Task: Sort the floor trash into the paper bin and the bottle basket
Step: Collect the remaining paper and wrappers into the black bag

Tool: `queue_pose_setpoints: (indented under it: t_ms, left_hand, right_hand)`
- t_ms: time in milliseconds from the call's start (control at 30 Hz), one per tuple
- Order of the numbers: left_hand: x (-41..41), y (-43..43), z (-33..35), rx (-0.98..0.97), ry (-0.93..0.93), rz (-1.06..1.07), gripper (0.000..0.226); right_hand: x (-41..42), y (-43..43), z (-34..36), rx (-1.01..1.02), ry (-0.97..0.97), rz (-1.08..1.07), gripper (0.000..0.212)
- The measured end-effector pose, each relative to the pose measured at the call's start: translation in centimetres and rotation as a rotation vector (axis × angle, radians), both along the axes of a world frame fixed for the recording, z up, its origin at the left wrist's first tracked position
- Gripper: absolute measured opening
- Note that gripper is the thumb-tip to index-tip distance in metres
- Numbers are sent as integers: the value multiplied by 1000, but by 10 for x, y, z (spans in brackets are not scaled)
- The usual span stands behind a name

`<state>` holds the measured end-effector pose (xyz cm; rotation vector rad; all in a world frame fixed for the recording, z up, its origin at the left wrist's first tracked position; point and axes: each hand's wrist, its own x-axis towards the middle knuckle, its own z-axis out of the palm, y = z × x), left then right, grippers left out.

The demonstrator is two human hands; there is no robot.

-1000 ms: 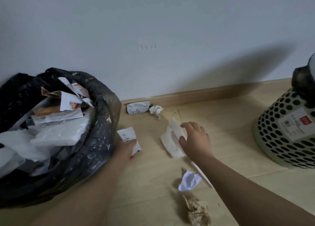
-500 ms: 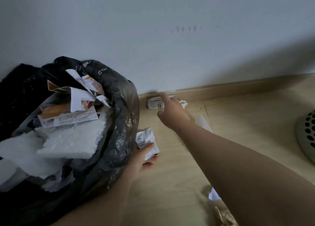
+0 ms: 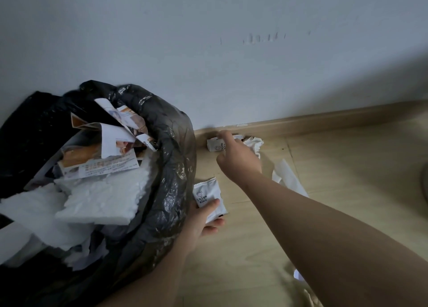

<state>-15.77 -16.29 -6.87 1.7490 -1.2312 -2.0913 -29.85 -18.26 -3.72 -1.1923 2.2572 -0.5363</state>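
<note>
Since the small packet [image 3: 216,145] lies against the skirting board [image 3: 324,121] beside a crumpled tissue [image 3: 254,144], the right hand [image 3: 238,162] should pinch both together; whether its grip is closed cannot be told. The left hand [image 3: 199,223] grips another packet [image 3: 208,196] beside the paper bin [image 3: 176,158].

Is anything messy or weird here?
The black-bagged bin is heaped above its rim with torn paper and foam chunks, and a crumpled tissue and a paper scrap lie loose on the floor.
</note>
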Motion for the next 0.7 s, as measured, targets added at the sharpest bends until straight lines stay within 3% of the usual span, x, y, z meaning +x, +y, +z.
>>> queue_pose_setpoints:
  t_ms: [267,333,433,500,633,700]
  left_hand:
    - [1,1,-2,-9,-1,-38,10]
    - [1,1,-2,-6,-1,-44,8]
    - [2,1,-3,-5,3,-54,8]
    - [1,1,-3,-7,4,-52,6]
    - [3,0,-4,-5,7,-62,9]
    - [5,0,-4,4,14,-101,10]
  right_hand:
    - [4,8,-4,145,-40,17,32]
    - [7,12,-11,91,-250,-85,33]
    - [9,14,-15,-107,-761,-422,45]
    - [7,11,-14,-154,-974,-587,47]
    - [4,19,-26,-125,-1013,-662,16]
    - [3,33,-35,-128,-958,-709,19]
